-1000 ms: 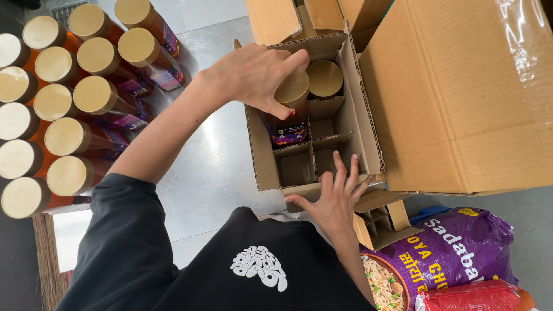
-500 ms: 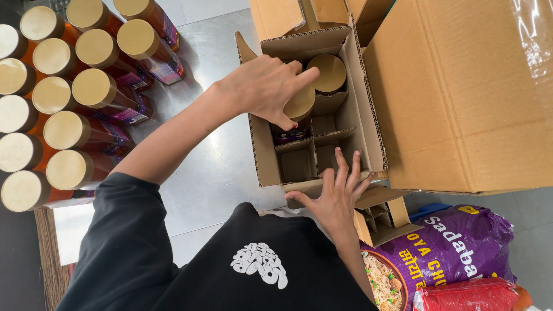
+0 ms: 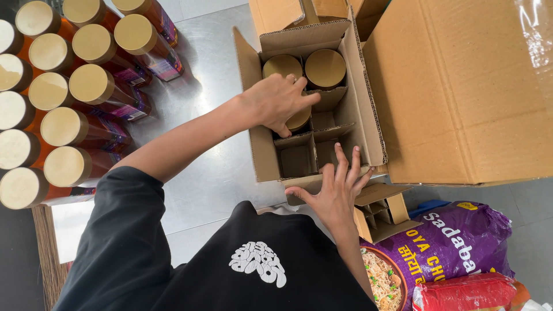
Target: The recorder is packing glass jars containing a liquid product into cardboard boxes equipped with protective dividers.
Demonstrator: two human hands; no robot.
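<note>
A small open cardboard box (image 3: 368,124) with divider cells stands on a steel table. Two bottles with tan round lids (image 3: 325,68) fill its far cells. My left hand (image 3: 276,103) reaches into the middle left cell, fingers closed over the lid of a third bottle (image 3: 298,120) that sits low in that cell. The near cells (image 3: 296,161) are empty. My right hand (image 3: 334,193) grips the box's near wall, fingers spread inside and thumb outside on the flap.
Several bottles with tan lids and orange and purple bodies (image 3: 92,83) stand in rows at the left on the steel table (image 3: 213,173). A large cardboard box (image 3: 461,92) lies at the right. A purple food bag (image 3: 455,247) and a red pack (image 3: 466,294) lie at the lower right.
My left hand has pushed the bottle further down into its cell, so only part of its lid shows. My right hand has stayed on the box's near wall.
</note>
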